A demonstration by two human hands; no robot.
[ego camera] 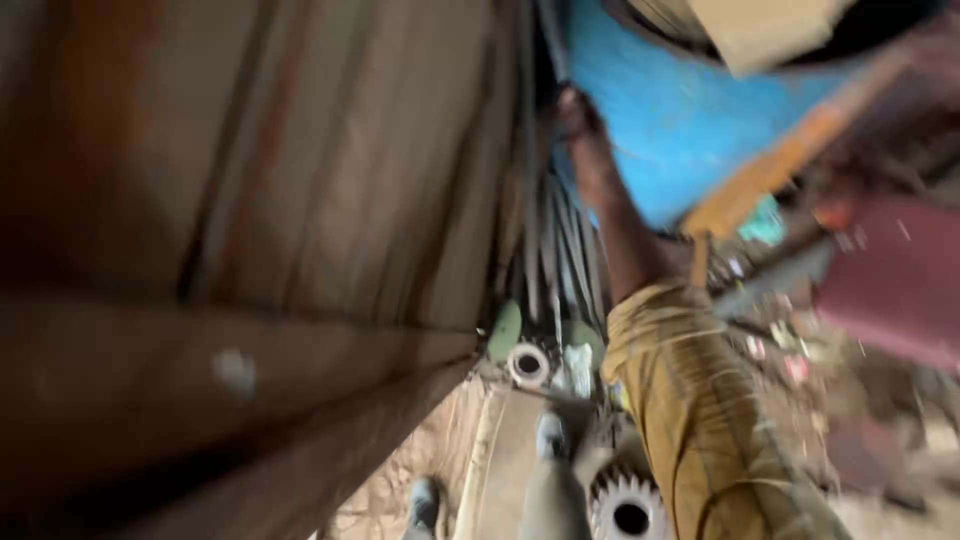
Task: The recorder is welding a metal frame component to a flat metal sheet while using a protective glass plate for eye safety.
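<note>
The view is blurred. My right arm, in a yellow sleeve (700, 420), stretches up from the lower right. My right hand (578, 112) is in the narrow gap between a wooden plank wall (300, 180) and a blue drum (690, 120). It is at the upper end of a bundle of dark metal rods (560, 250) that lean in that gap. Whether the fingers are closed on a rod is too blurred to tell. My left hand is out of view.
A toothed metal gear (628, 512) lies on the ground near my shoes (424, 503). A white ring-shaped part (528, 363) sits by the rods' base. A dark red box-like object (890, 285) and scattered scrap are at the right.
</note>
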